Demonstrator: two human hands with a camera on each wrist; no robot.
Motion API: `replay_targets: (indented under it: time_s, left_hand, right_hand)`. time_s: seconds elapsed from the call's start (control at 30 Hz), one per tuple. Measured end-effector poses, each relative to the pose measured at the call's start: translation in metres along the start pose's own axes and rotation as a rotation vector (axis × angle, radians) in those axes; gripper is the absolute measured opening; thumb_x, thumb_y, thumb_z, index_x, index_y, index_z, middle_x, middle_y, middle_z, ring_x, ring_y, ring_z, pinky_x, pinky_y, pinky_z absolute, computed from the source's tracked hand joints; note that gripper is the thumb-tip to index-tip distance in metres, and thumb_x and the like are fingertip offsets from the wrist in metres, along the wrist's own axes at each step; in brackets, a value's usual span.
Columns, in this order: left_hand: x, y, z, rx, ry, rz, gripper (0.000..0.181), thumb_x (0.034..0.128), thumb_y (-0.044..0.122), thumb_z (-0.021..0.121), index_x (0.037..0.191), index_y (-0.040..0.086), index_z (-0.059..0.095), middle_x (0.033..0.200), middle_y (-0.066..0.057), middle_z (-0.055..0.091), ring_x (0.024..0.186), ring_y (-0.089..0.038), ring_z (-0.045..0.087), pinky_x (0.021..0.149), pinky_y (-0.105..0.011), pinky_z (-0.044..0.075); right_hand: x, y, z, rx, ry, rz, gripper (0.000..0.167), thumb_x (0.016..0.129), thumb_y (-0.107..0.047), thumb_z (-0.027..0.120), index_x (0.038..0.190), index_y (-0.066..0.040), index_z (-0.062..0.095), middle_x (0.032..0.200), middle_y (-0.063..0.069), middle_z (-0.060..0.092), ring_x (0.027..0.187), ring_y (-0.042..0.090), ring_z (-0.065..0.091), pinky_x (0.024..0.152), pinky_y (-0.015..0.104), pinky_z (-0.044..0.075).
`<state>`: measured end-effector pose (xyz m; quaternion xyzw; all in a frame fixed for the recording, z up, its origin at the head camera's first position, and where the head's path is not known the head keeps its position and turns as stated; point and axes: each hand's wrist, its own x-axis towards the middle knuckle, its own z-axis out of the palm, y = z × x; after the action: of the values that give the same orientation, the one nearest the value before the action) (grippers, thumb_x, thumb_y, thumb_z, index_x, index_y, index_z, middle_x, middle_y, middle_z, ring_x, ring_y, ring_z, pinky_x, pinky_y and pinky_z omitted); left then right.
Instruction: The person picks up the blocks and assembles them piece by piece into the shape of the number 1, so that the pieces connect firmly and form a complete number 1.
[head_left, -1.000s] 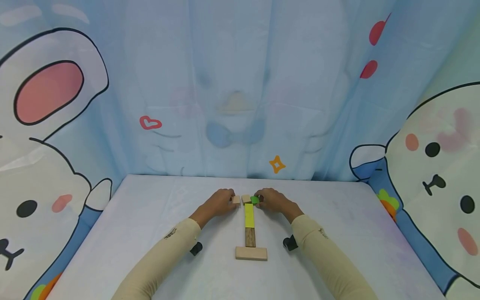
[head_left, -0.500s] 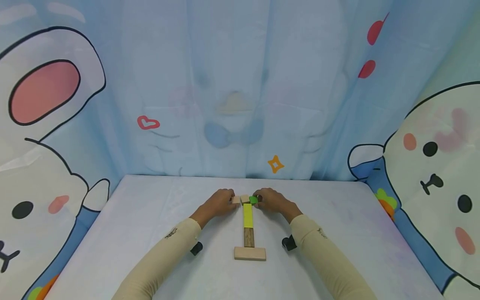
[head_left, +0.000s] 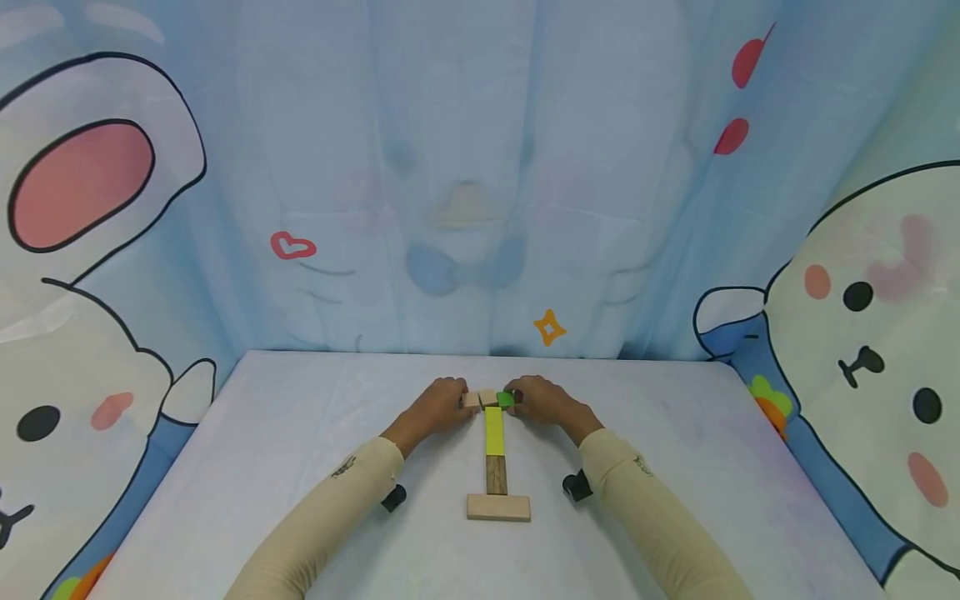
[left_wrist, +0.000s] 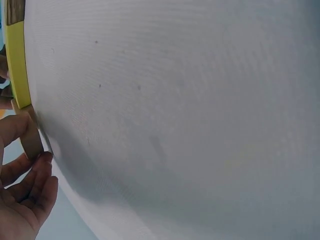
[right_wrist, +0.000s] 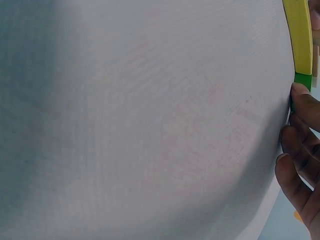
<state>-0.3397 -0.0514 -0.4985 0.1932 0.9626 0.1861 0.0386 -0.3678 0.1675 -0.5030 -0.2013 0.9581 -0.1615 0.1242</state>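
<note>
In the head view, my left hand (head_left: 435, 406) pinches a small pale wooden block (head_left: 471, 400) between thumb and fingers. A second pale block (head_left: 488, 397) sits right beside it, and to the right is a green block (head_left: 505, 399), pinched by my right hand (head_left: 542, 400). These blocks line up at the far end of a yellow block (head_left: 494, 431). Nearer me come a brown wood-grain block (head_left: 496, 475) and a long pale block (head_left: 498, 507) lying crosswise. The right wrist view shows the thumb against the green block (right_wrist: 303, 80), which is partly hidden.
A white-covered table (head_left: 360, 533) bears the blocks. Its far edge meets a blue curtain (head_left: 450, 125) with cartoon animals printed on it. A small black device (head_left: 393, 497) shows at the left wrist, another black device (head_left: 577, 485) at the right.
The gap between the pale block in my left hand and the middle pale block has narrowed. The head view has shifted slightly. My right hand keeps its pinch on the green block.
</note>
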Motion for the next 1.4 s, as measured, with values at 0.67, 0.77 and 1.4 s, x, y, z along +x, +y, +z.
replay_targets:
  time_s: [0.67,0.77,1.4]
  left_hand:
    - [0.0009,0.0014,0.0032,0.002,0.015,-0.002,0.032,0.0948,0.026,0.071,0.113,0.000,0.067,0.092,-0.006,0.065,0.077,-0.012,0.051,0.073,-0.027,0.048]
    - [0.0009,0.0019,0.0033,-0.005,0.016,-0.007,0.031,0.0945,0.026,0.071,0.113,0.000,0.067,0.093,-0.007,0.065,0.078,-0.013,0.051,0.073,-0.028,0.048]
    - [0.0011,0.0021,0.0055,-0.015,0.015,-0.023,0.037,0.0934,0.027,0.073,0.117,0.001,0.063,0.097,-0.007,0.064,0.081,-0.014,0.052,0.079,-0.031,0.051]
  right_hand:
    - [-0.0005,-0.0005,-0.0009,0.002,-0.012,0.003,0.038,0.093,-0.021,0.073,0.128,-0.008,0.066,0.102,0.003,0.066,0.089,0.017,0.056,0.085,0.038,0.051]
    - [-0.0005,-0.0001,-0.0008,0.004,-0.011,0.005,0.039,0.093,-0.022,0.073,0.128,-0.008,0.066,0.102,0.003,0.066,0.089,0.017,0.056,0.085,0.038,0.050]
    - [-0.0011,0.0016,-0.0036,0.015,-0.022,0.012,0.040,0.092,-0.023,0.074,0.129,-0.009,0.065,0.104,0.003,0.066,0.091,0.017,0.057,0.087,0.039,0.051]
